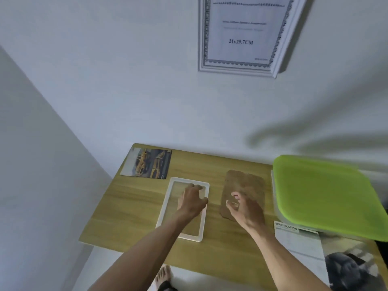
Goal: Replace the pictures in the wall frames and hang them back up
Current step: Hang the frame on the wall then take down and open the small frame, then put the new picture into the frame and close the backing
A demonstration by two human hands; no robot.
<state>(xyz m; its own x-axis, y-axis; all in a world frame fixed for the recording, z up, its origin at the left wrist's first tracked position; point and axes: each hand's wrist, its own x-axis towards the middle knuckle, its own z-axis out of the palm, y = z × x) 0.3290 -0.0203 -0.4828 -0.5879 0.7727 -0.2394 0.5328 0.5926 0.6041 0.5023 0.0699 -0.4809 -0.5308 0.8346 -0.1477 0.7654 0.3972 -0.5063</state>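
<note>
Frame [165, 206], small and white, is lying face down near the middle of the table [117, 206], emptied, with only its clear pane showing the wood through it. Its brown backing [249, 183] is lying just beside it to the right, apart from it. Left hand [192, 201] is reaching over the frame's upper half with fingers curled, tips seeming to touch the pane or the inner rim; whether it is pinching anything I cannot tell. Right hand [244, 208] is hovering over or resting on the near end of the backing, fingers loosely bent, and it is likewise unclear whether it is gripping the board. A car photo [147, 163] is lying at the far left corner of the table, well apart from the frame, and looks like the replacement picture or the one removed. A printed sheet [294, 240] is lying at the right, beside a green-lidded box [327, 196]. A larger frame [243, 34] is hanging on the wall above. Judging by this, the swap is at its midpoint: frame open, nothing loaded. The next move is probably calling for laying a picture face down in the recess, squared to the rim, then seating the backing on it.
</note>
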